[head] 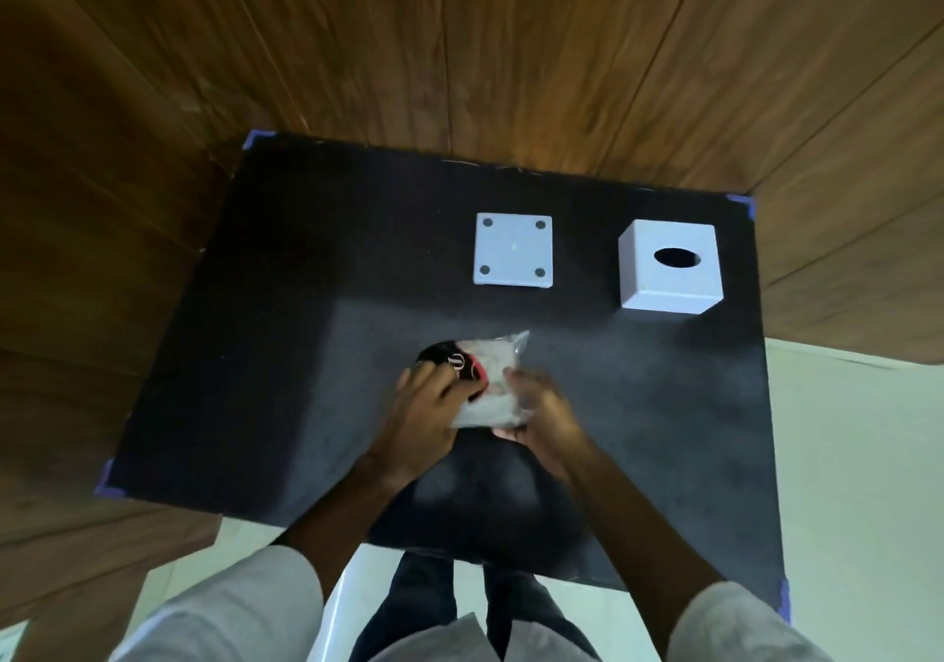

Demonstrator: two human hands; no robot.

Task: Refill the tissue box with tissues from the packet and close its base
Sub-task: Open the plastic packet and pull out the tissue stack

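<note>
black mat (265,334) on wood. left hand (424,408) and right hand (541,414) clasp the tissue packet (488,385) near centre; tissue box (669,265) and base (513,250) lie apart beyond. risk: slick wrap slipping, tissues tearing.

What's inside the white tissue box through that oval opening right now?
Only darkness shows through the oval opening of the tissue box; no tissue pokes out. Its walls hide the rest of the interior. The base lies apart on the mat.

Both arms reach forward, left hand (426,414) and right hand (541,414) each closed in a grip
</note>
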